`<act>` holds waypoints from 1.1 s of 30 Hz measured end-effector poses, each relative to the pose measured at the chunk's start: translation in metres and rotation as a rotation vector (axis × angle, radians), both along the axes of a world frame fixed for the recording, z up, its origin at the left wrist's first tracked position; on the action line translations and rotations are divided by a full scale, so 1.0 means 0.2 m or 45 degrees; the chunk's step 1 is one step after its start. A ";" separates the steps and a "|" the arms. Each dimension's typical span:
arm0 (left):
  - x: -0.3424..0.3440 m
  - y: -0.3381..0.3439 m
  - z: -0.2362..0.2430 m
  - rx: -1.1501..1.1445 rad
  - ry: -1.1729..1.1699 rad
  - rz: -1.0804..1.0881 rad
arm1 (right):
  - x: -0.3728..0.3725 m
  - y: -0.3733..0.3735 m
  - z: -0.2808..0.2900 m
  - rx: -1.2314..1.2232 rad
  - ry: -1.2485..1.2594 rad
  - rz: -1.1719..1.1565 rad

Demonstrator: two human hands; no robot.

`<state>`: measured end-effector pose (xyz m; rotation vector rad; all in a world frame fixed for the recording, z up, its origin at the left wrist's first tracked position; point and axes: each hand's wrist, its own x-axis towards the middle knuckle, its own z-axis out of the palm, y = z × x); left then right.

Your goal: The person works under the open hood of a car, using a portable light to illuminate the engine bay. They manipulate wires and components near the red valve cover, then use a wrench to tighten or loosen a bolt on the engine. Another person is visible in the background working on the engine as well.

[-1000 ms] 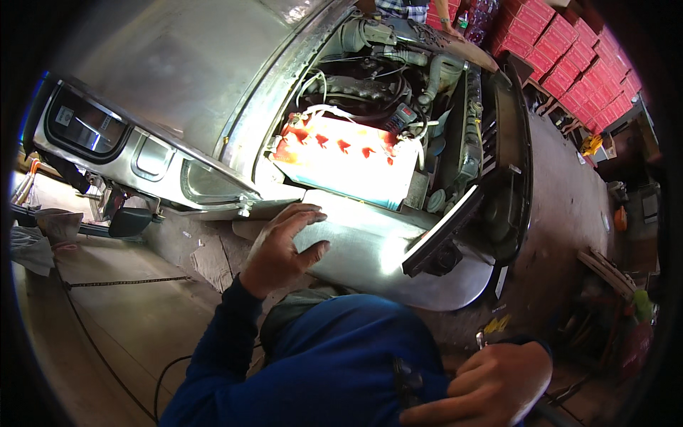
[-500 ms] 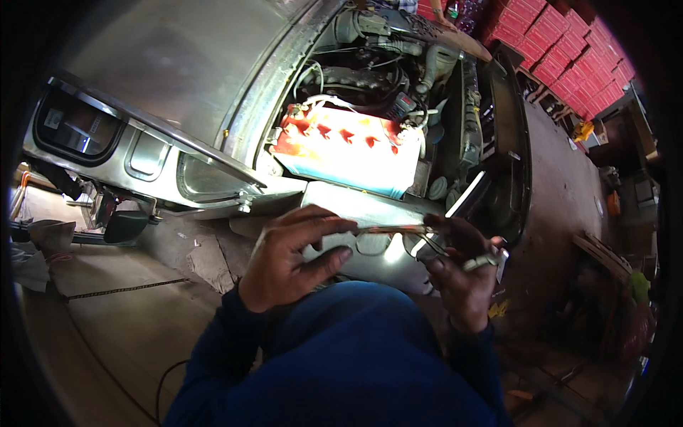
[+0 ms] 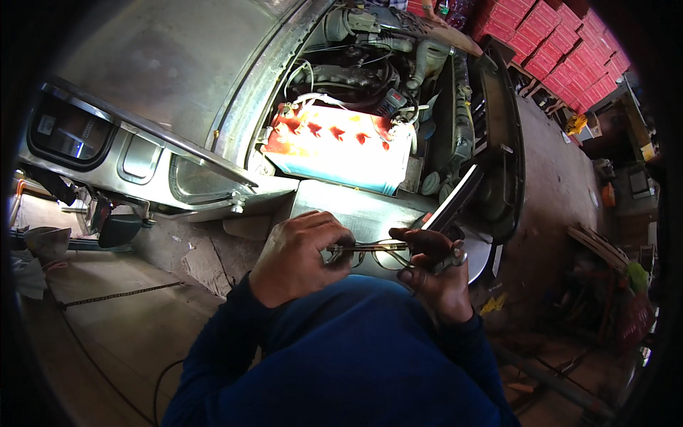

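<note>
A short length of thin wires [image 3: 370, 247], copper-coloured in places, spans the gap between my hands in front of the car. Its left end disappears into the curled fingers of my left hand [image 3: 302, 252]. My right hand [image 3: 437, 274] grips the other end, and a dark loop hangs below its fingers. A silvery metal piece [image 3: 449, 260], its exact kind unclear, also rests in the right hand. Beyond them stands a large red-and-white car battery [image 3: 338, 146] under a bright light, cables at both its top corners.
The engine [image 3: 356, 75] fills the bay behind the battery. A grey car fender [image 3: 313, 199] lies just ahead of my hands, beside a long bright-edged strip [image 3: 455, 196]. Stacked red boxes [image 3: 555, 50] stand far right. Wooden planks [image 3: 597, 248] lie on the right.
My left fingers have closed around the left end of the wires, where before they were more spread. Both hands have shifted slightly, the right one leftward. The view has moved a little.
</note>
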<state>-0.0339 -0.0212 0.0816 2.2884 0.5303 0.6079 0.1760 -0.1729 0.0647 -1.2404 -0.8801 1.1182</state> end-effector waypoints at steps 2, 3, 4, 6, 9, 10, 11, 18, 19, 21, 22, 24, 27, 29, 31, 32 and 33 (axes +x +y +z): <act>-0.01 -0.03 0.00 0.057 0.038 0.005 | 0.02 -0.02 0.04 -0.013 -0.176 0.014; -0.01 -0.04 -0.01 0.091 0.065 0.008 | 0.03 -0.03 0.06 0.039 -0.321 0.007; -0.02 -0.06 -0.01 0.126 0.092 0.012 | 0.05 -0.04 0.09 0.053 -0.539 -0.001; -0.02 -0.08 -0.01 0.192 0.201 0.029 | 0.06 -0.05 0.12 0.119 -0.960 0.033; 0.00 -0.12 -0.02 0.241 0.412 0.016 | 0.05 -0.02 0.14 0.145 -1.452 0.217; 0.00 -0.13 -0.02 0.218 0.399 -0.010 | 0.04 -0.01 0.13 0.158 -1.520 0.270; 0.01 -0.13 -0.02 0.197 0.408 -0.030 | 0.04 0.01 0.12 0.152 -1.588 0.343; 0.03 -0.10 0.00 0.001 0.559 -0.101 | 0.05 0.06 0.07 0.136 -1.604 0.551; 0.02 -0.08 -0.01 -0.026 0.491 -0.115 | 0.06 0.07 0.07 0.142 -1.591 0.566; -0.01 -0.01 -0.04 -0.253 0.463 -0.267 | 0.08 0.07 0.06 0.144 -1.546 0.588; -0.03 0.04 -0.06 -0.365 0.433 -0.346 | 0.09 0.07 0.06 0.138 -1.508 0.603; -0.07 0.14 -0.11 -0.775 0.426 -0.434 | 0.12 0.08 0.05 0.177 -1.318 0.609; -0.06 0.21 -0.20 -0.879 0.350 -0.545 | 0.16 0.08 0.05 0.174 -1.001 0.565; -0.07 0.19 -0.22 -0.876 0.382 -0.496 | 0.17 0.08 0.03 0.210 -0.790 0.508; -0.05 0.16 -0.21 -0.797 0.393 -0.440 | 0.16 0.06 0.02 0.114 -0.779 0.400; -0.04 0.14 -0.20 -0.668 0.365 -0.418 | 0.16 0.05 0.02 0.074 -0.774 0.342; -0.03 0.12 -0.17 -0.540 0.335 -0.397 | 0.16 0.05 0.01 0.095 -0.750 0.310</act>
